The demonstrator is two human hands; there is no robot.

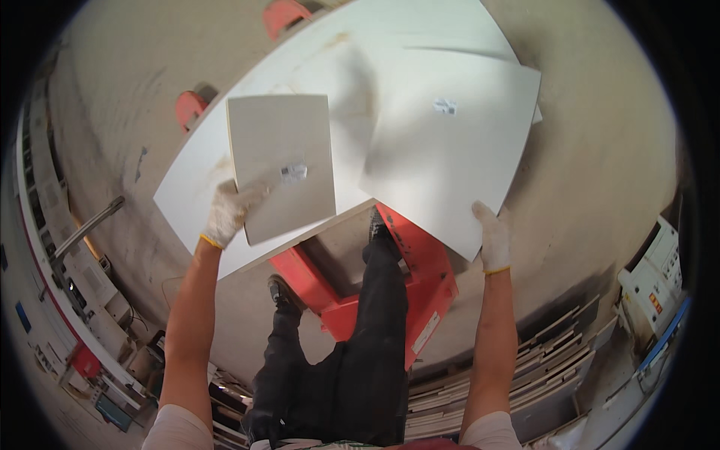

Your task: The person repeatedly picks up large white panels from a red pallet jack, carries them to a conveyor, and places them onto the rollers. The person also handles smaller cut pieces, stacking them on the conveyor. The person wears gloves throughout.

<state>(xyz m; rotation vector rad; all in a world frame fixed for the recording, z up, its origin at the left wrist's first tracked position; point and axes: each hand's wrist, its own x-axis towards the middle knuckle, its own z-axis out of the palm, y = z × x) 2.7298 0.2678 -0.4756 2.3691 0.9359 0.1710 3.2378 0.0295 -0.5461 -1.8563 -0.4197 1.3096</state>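
Observation:
In a white work glove with a yellow cuff, my left hand [231, 212] grips the lower left edge of a small white panel [281, 195], thumb on its face. That panel carries a small printed label and is held above a large white board [300, 82]. My right hand [492, 234], gloved alike, holds the lower right edge of a bigger white panel [457, 157], which also bears a label. This bigger panel lies over the right part of the large board, its near corner reaching past the board's edge. The fingers beneath both panels are hidden.
A red pallet jack [345, 311] stands under the large board, around my legs. Red feet [190, 109] show beyond the board's far left edge. Behind me are stacked boards [517, 375]. A long machine [75, 255] runs along the left; a white cabinet [651, 277] stands at right.

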